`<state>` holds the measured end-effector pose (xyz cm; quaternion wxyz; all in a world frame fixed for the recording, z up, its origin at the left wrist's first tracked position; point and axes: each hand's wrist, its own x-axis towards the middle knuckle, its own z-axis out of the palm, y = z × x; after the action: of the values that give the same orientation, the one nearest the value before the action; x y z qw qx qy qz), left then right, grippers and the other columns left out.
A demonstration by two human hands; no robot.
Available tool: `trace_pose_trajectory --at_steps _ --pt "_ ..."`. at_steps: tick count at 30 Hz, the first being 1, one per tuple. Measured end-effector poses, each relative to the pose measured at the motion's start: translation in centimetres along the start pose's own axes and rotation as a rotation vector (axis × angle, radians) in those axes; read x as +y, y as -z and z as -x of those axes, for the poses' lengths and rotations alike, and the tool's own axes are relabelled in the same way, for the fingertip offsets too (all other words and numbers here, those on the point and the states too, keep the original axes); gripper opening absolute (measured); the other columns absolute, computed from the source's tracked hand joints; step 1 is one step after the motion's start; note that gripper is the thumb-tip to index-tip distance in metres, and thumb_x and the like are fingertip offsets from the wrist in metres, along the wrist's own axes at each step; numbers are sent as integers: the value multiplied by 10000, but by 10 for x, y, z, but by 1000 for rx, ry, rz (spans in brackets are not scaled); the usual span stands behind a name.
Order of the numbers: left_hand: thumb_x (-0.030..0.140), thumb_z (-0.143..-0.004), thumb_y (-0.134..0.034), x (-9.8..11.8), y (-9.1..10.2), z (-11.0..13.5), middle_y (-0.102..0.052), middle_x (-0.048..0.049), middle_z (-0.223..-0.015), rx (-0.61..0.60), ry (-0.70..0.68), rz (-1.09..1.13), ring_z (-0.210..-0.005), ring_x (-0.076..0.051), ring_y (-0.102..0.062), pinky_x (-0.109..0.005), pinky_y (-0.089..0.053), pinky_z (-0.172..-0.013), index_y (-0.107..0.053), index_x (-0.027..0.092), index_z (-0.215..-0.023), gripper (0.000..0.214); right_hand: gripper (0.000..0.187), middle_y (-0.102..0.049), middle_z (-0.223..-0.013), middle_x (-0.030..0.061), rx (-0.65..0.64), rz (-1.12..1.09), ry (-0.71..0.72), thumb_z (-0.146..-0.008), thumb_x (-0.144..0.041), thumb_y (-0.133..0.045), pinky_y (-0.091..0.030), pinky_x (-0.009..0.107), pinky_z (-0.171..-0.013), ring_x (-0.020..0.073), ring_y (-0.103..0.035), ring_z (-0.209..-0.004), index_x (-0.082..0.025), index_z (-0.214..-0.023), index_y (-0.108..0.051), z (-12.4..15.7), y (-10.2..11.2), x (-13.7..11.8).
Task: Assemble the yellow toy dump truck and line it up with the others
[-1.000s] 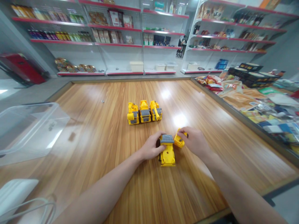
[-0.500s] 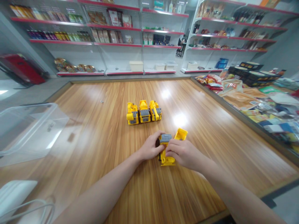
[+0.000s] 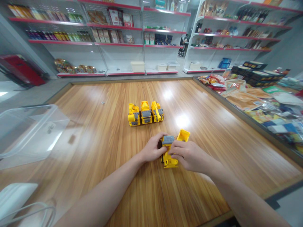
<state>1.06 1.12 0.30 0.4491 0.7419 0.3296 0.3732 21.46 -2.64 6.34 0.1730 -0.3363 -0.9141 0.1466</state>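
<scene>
A yellow toy truck (image 3: 168, 160) with a grey cab stands on the wooden table (image 3: 113, 151) in front of me. My left hand (image 3: 152, 149) grips its left side, fingers curled round the cab. My right hand (image 3: 188, 155) is closed on the truck's right side and top. A loose yellow bucket piece (image 3: 183, 135) lies on the table just beyond my right hand, apart from the fingers. Three more yellow toy vehicles (image 3: 145, 113) stand side by side farther back.
A clear plastic bin (image 3: 28, 132) sits at the table's left edge, with a white object and cable (image 3: 19, 201) at the near left. Packaged goods (image 3: 260, 101) cover the neighbouring surface to the right. Stocked shelves (image 3: 113, 37) line the back wall.
My right hand let go of the yellow bucket piece, left it on the table, and came back onto the truck. The left hand stayed on the truck.
</scene>
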Motion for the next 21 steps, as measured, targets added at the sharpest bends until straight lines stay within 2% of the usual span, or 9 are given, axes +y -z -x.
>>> trace_pose_trajectory --at_steps 8,14,21 --pt "173 -762 -613 -2 0 0 -625 -79 -1097 5 -8 -33 -1002 -231 -591 -375 -454 -932 -534 168 -1176 421 209 -670 -883 57 29 19 -48 -913 -141 -500 -453 249 -682 151 -627 -798 -195 -869 -697 -1 -5 0" --pt "167 -768 -604 0 0 0 -628 -77 -1109 -2 -2 -8 -1013 -231 -593 -369 -455 -932 -534 174 -1175 414 168 -691 -819 39 52 62 -205 -926 -260 -539 -419 255 -654 151 -626 -727 -182 -839 -660 -2 -10 -2" --pt "178 -771 -607 1 0 -1 -628 -78 -1107 -7 -3 6 -1013 -232 -597 -371 -454 -935 -534 173 -1172 408 211 -688 -800 42 67 -58 -232 -943 -268 -504 -404 271 -670 151 -614 -720 -180 -838 -664 -2 -7 0"
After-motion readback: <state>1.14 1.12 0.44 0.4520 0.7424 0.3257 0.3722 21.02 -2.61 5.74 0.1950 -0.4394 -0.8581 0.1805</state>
